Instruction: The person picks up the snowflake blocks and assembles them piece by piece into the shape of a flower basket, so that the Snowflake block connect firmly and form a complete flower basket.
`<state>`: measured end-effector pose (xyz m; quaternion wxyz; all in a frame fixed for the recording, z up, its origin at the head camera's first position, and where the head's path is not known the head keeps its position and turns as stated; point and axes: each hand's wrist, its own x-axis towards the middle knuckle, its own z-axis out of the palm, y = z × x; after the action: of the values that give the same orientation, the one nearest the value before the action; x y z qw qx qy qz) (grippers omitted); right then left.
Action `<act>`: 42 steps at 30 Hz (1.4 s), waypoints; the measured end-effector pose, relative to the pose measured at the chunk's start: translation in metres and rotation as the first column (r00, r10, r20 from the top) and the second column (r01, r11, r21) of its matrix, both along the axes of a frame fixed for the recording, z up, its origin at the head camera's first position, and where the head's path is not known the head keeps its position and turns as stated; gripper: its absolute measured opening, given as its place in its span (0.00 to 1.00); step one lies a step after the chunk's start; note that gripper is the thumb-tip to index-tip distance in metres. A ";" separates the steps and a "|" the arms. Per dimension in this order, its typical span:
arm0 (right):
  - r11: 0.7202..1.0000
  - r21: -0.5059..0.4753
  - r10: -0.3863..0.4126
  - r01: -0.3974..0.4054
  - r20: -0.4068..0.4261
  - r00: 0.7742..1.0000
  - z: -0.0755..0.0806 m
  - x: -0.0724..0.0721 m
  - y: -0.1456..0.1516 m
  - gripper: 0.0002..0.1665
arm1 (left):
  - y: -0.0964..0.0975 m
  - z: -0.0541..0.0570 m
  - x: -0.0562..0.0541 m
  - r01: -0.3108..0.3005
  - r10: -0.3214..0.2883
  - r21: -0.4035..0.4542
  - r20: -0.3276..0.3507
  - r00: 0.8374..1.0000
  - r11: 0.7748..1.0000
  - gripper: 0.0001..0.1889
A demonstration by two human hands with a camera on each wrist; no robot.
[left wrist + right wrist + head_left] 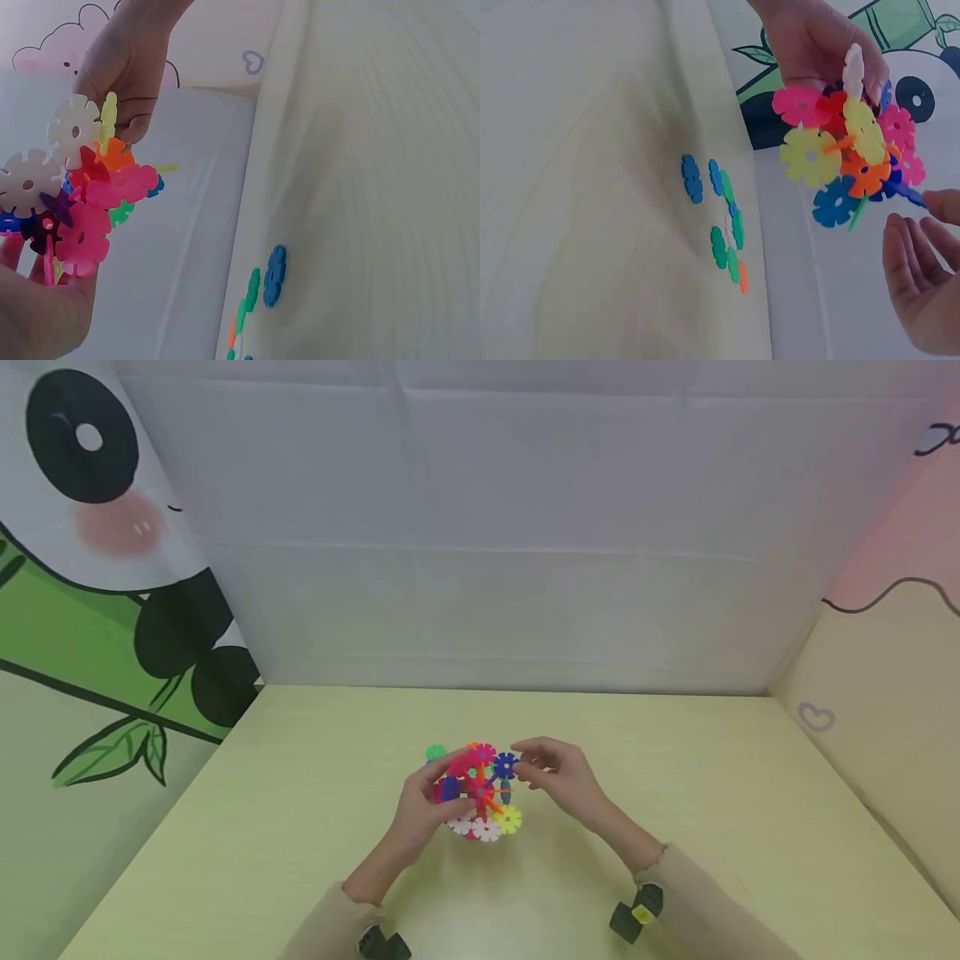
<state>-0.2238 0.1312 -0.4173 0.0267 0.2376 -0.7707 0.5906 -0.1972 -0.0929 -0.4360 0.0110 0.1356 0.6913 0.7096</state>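
Note:
My left hand (422,810) grips a cluster of interlocked plastic snowflake discs (481,791) from its left side, raised above the table. The cluster mixes pink, red, white, yellow, orange, green and blue notched discs. At its right side my right hand (561,777) pinches the edge of a dark blue disc (906,192) between thumb and fingertips. A yellow disc (810,157) and a lighter blue disc (835,202) stick out from the cluster in the right wrist view. White discs (75,131) face the left wrist camera. Part of the left hand is hidden behind the discs.
Loose discs lie flat on the pale table (300,760), including a blue disc (692,178), a green disc (718,247) and an orange disc (743,277). A white backdrop (480,568) rises behind the table, with printed panels at left and right.

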 end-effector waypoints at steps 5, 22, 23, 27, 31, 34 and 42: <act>1.000 -0.014 0.018 -0.016 0.178 0.984 -0.014 -0.017 -0.005 0.17 | -0.024 -0.002 0.001 -0.039 0.039 -0.025 0.002 0.999 0.999 0.31; 0.876 0.435 0.153 -0.209 0.159 0.975 -0.070 -0.074 -0.033 0.18 | -0.080 -0.001 0.006 -0.202 0.202 -0.104 -0.006 0.979 0.974 0.30; 0.863 0.456 0.167 -0.219 0.151 0.974 -0.070 -0.074 -0.035 0.17 | -0.080 -0.001 0.006 -0.201 0.202 -0.104 -0.003 0.979 0.974 0.30; 0.824 0.520 0.186 -0.227 0.131 0.974 -0.065 -0.073 -0.038 0.14 | -0.080 -0.003 0.005 -0.204 0.205 -0.092 0.010 0.979 0.975 0.30; 0.813 0.541 0.180 -0.214 0.116 0.977 -0.059 -0.065 -0.040 0.13 | -0.079 -0.003 0.007 -0.197 0.198 -0.076 0.008 0.980 0.978 0.29; 0.818 0.531 0.187 -0.222 0.119 0.975 -0.055 -0.059 -0.040 0.13 | -0.078 -0.002 0.007 -0.180 0.180 -0.062 0.003 0.984 0.982 0.29; 0.907 0.361 0.186 -0.218 0.122 0.975 -0.034 -0.033 -0.028 0.10 | -0.064 0.003 0.011 -0.090 0.090 0.023 0.009 0.996 0.996 0.29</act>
<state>-0.2568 0.1034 -0.4513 -0.1129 0.2915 -0.8403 0.4428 -0.1862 -0.1567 -0.4330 -0.0201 0.1017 0.6885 0.7178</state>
